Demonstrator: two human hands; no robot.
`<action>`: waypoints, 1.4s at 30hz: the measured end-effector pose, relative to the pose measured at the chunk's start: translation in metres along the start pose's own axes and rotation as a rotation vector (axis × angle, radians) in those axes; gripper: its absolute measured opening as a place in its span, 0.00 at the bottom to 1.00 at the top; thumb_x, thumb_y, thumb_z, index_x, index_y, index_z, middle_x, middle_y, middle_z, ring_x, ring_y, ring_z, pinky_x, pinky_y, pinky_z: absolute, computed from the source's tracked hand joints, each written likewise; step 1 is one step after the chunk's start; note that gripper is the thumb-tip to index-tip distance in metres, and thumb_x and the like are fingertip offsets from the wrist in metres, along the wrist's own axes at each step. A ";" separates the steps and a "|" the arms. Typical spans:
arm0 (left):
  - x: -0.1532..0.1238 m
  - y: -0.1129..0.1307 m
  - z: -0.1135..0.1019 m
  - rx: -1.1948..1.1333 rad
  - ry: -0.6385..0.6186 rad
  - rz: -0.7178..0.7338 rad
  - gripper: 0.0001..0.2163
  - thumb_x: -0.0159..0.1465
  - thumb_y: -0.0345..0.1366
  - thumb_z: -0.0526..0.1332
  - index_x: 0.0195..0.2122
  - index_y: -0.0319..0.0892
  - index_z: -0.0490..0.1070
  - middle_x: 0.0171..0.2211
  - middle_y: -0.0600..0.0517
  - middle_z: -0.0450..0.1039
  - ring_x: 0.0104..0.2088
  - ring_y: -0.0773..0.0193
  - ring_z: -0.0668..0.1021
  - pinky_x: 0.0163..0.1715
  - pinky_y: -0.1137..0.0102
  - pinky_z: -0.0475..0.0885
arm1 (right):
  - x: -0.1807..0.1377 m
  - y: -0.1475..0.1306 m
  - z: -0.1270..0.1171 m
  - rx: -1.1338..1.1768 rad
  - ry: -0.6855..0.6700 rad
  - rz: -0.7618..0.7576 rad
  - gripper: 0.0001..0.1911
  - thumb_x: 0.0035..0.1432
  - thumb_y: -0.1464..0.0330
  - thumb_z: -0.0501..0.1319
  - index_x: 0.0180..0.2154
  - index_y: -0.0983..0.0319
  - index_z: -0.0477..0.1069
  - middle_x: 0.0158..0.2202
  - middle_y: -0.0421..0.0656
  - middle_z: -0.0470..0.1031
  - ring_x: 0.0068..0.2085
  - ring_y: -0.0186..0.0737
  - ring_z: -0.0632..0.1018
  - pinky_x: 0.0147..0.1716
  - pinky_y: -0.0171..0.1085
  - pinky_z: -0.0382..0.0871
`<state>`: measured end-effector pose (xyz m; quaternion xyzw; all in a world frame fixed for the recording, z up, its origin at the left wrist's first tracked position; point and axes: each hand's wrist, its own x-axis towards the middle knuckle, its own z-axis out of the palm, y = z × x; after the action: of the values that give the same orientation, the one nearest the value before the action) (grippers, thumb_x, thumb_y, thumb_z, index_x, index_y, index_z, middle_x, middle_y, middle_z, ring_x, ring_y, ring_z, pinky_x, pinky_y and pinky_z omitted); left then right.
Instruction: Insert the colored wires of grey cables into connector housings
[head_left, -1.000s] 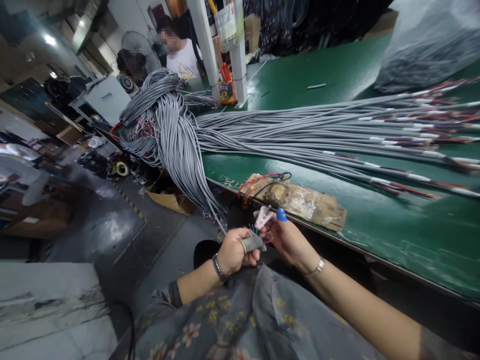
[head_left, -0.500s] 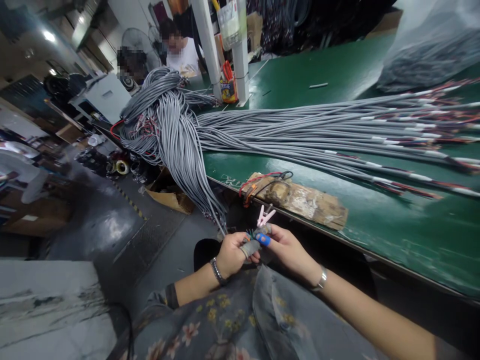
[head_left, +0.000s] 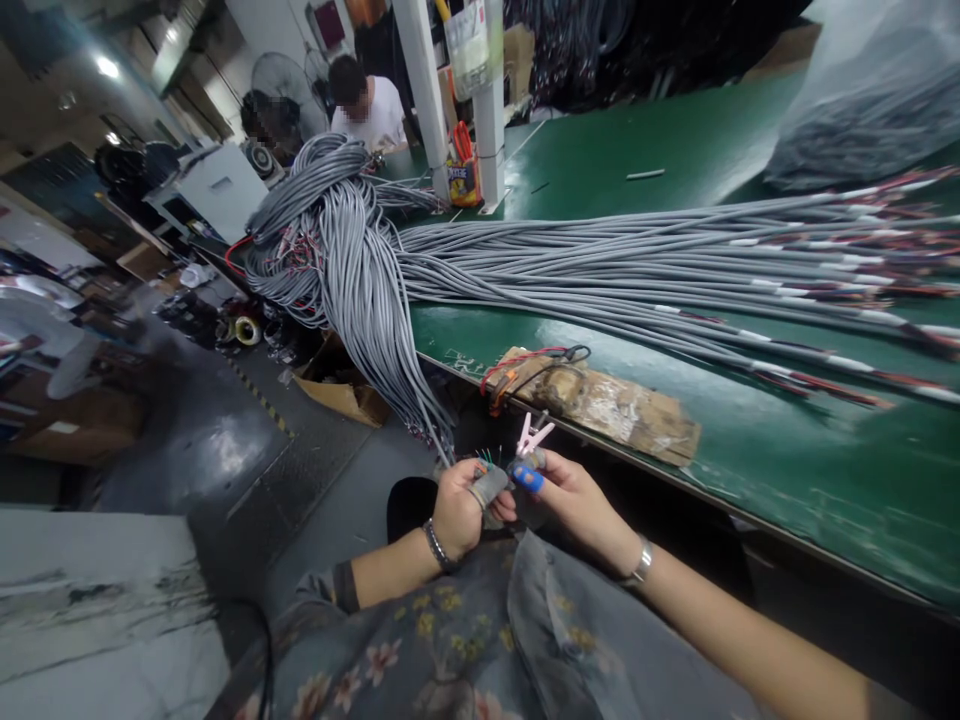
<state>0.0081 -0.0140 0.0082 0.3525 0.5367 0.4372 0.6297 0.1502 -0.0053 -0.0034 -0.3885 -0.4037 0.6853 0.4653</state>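
My left hand (head_left: 461, 505) is closed around the end of a grey cable, its thumb wrapped in grey. Thin green and orange wires (head_left: 485, 460) fan out above its fingertips. Close beside it, my right hand (head_left: 574, 495) is pinched, with blue wrapping on the thumb. What lies between those fingertips is too small to make out. A pale pink clip (head_left: 534, 433) sticks up just above the right fingers; whether they hold it I cannot tell. From a thick bundle of grey cables (head_left: 367, 260), strands hang over the table edge down to my left hand.
Long grey cables with stripped ends (head_left: 847, 270) lie across the green table (head_left: 787, 450). At its near edge is a worn wooden block (head_left: 630, 410) with red and black leads. A white post (head_left: 491, 130) stands behind. A cardboard box (head_left: 341, 390) sits below; a co-worker (head_left: 379, 110) is farther back.
My left hand has drawn slightly left, away from the right fingertips, and the thin wires now show more clearly above it. The right hand has barely moved.
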 end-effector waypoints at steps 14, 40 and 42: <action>0.004 0.011 0.007 -0.067 -0.105 -0.063 0.22 0.41 0.53 0.70 0.19 0.38 0.67 0.11 0.55 0.66 0.10 0.73 0.65 0.10 0.77 0.60 | 0.028 -0.003 -0.003 0.235 0.100 -0.012 0.29 0.43 0.40 0.63 0.27 0.61 0.76 0.22 0.40 0.71 0.24 0.35 0.67 0.26 0.36 0.64; 0.005 -0.004 -0.025 -0.016 -0.065 -0.072 0.22 0.44 0.54 0.69 0.20 0.39 0.65 0.13 0.54 0.68 0.12 0.72 0.68 0.13 0.76 0.62 | 0.000 0.021 0.001 0.233 -0.124 0.200 0.19 0.42 0.55 0.73 0.31 0.61 0.76 0.26 0.39 0.72 0.26 0.32 0.68 0.28 0.35 0.62; 0.006 -0.006 -0.031 0.013 -0.060 -0.072 0.22 0.45 0.54 0.68 0.20 0.40 0.65 0.14 0.54 0.68 0.12 0.71 0.68 0.14 0.76 0.63 | 0.002 0.023 0.009 0.175 -0.091 0.186 0.21 0.41 0.55 0.73 0.33 0.61 0.75 0.28 0.39 0.73 0.27 0.33 0.69 0.29 0.35 0.63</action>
<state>-0.0209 -0.0109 -0.0049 0.3499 0.5329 0.4001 0.6584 0.1346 -0.0106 -0.0212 -0.3508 -0.3254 0.7750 0.4128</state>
